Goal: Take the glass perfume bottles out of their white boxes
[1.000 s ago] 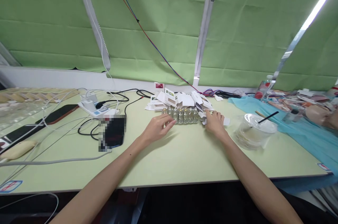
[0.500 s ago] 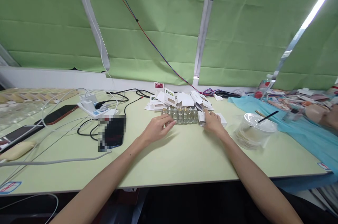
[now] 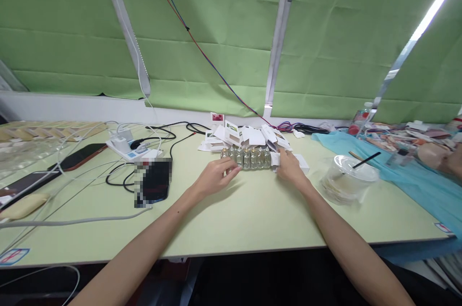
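Observation:
Several small clear bottles with gold tops stand packed in rows at the middle of the table. My left hand rests at their left end, thumb and fingers apart, with nothing in it. At the right end, my right hand lies over small white boxes; its fingertips are against them and partly hidden, so whether it grips one is unclear. Behind the bottles lies a loose pile of white cartons, some with printed pictures.
A lidded plastic tub with a black straw stands right of my right arm. A phone, a power strip and cables lie left. Blue cloth covers the right side; another person's hand is at the far right.
My right hand has shifted very slightly to the left against the white boxes. My left hand has barely moved.

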A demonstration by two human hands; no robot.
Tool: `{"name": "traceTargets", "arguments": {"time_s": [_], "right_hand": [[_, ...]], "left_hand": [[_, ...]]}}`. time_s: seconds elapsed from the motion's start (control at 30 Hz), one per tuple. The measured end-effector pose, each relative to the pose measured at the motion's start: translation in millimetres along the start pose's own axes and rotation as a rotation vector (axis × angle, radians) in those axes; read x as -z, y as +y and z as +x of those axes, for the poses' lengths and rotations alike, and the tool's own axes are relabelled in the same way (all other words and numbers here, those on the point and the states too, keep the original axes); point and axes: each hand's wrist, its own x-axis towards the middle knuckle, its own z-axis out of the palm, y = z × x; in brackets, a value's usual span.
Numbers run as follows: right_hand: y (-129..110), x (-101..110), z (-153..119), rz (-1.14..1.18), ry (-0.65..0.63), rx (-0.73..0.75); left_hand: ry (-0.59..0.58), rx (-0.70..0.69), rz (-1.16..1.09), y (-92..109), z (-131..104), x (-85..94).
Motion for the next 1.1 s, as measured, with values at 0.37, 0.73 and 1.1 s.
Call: {"name": "traceTargets", "arguments": {"time_s": [0.37,0.73,1.1], "right_hand": [[-10.4,-3.9,8.6,0.492,0.512,0.315],[-33.5,11.6,-7.1,0.491,0.437,0.215],[-46.5,28.7,36.3,0.267,0.207,0.311]], "left_hand": [[-0.044,0.007,0.049,-0.5,-1.3,-0.2],[-0.116,0.047,0.009,2.1,-3.8,-5.8],[-0.188,0.072,0.021,1.0,-8.2,-9.8]]}}
